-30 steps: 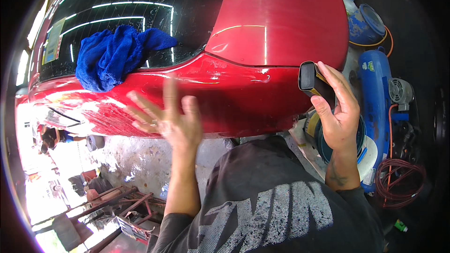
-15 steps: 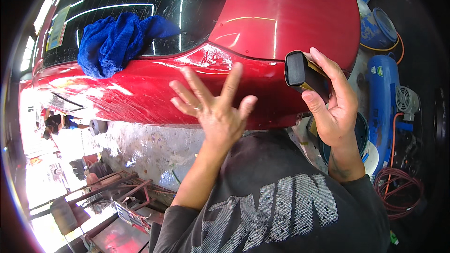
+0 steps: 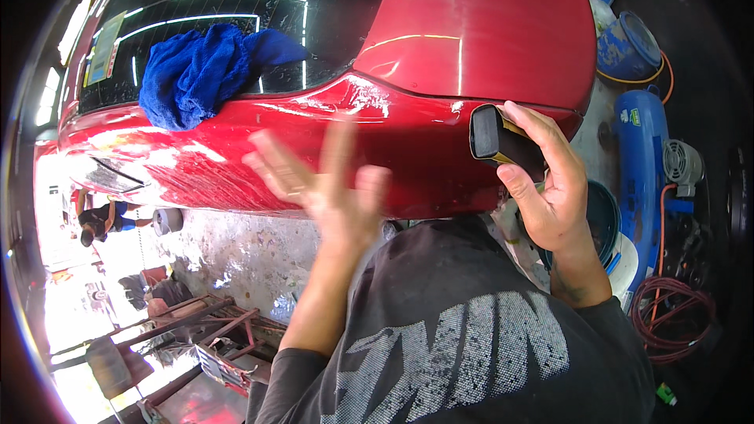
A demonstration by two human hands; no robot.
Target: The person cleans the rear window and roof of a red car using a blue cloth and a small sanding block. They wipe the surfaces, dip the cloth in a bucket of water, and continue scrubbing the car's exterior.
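My right hand (image 3: pixel 558 188) grips a dark, rectangular sanding block (image 3: pixel 487 133) with thin yellowish edges, thumb on one side and fingers on the other. It is held up near the car's rear corner. Fingers spread and blurred by motion, my left hand (image 3: pixel 330 196) hovers over the side panel of the red car (image 3: pixel 424 145) and holds nothing. Whether it touches the paint I cannot tell. Pale wet-looking streaks and reflections lie on the panel. A crumpled blue cloth (image 3: pixel 192 71) rests partly on the rear window (image 3: pixel 345 0) and partly on the red body.
At the right stand a blue air compressor tank (image 3: pixel 640 180), a blue-and-white tub (image 3: pixel 628 51) and a dark bucket (image 3: pixel 603 224). A coiled hose (image 3: pixel 671 318) lies on the floor. Metal frames (image 3: pixel 196 330) are at lower left. Another person (image 3: pixel 98 220) is far left.
My left hand has swept left and slightly down over the panel. The right hand, still holding the block, has shifted slightly left and down. The whole view has moved a little.
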